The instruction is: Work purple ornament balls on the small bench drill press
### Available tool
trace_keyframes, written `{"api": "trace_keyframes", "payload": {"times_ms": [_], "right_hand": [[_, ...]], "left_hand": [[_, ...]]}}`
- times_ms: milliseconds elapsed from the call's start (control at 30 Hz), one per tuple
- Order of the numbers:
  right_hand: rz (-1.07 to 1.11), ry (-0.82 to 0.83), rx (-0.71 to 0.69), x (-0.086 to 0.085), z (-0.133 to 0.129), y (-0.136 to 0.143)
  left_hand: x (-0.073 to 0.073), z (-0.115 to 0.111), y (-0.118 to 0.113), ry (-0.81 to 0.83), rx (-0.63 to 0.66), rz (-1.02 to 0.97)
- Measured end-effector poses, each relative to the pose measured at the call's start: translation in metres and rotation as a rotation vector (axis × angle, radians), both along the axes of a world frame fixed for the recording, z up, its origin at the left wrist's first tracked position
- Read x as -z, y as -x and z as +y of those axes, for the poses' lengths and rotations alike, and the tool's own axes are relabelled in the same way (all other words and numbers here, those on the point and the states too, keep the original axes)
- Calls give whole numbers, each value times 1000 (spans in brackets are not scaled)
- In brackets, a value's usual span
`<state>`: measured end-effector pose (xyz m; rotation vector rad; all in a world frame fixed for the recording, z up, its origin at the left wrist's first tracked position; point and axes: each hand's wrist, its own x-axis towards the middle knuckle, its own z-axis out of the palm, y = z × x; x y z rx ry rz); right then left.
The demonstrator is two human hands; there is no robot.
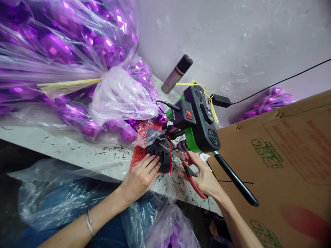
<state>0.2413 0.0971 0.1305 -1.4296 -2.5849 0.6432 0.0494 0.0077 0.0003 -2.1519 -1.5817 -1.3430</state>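
My left hand (141, 177) lies with its fingers flat on the black base plate (164, 159) of a small black-and-green electric device (198, 120). This device has a red switch and round vents. In my right hand (204, 175), to the right of the plate, are red-handled scissors (192, 181). Their metal blades point up and left, under the device's head, and the tips are hard to make out. A red sheet (137, 156) lies under the plate. Clear plastic (152, 136) and shiny purple balls (161, 119) sit close behind it.
Large clear bags of purple balls (59, 48) fill the left. Dark scraps litter the white tabletop (100, 151). A dark-capped cylinder (177, 74) stands near the wall. A cardboard box (279, 155) is on the right, with a black lever (236, 179) jutting before it.
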Motion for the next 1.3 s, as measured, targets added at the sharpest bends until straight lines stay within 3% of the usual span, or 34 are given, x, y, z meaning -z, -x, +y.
{"api": "trace_keyframes", "payload": {"times_ms": [200,467,533,667,767,900,1000,1100,1200,1300], "right_hand": [[59,143,38,8,1,-4],[72,-166,165,13,-23,8],[98,-73,189,11,-25,10],[184,290,222,-1,-18,12],[172,358,214,-11,-11,12],[57,76,153,-11,-13,9],[-33,-260,91,0,-17,3],[-70,-482,31,11,-19,-3],[-56,-460,29,13,-19,-5],[-40,-221,66,6,-15,-2]], "left_hand": [[-2,0,0,1,-5,7],[-1,0,0,2,-5,9],[-2,0,1,3,-4,13],[-4,0,3,10,2,35],[-5,0,3,13,-4,31],[-3,0,1,9,-6,13],[-1,0,0,4,1,3],[0,0,0,11,10,-10],[0,0,1,18,20,-4],[-2,0,1,12,16,4]]}}
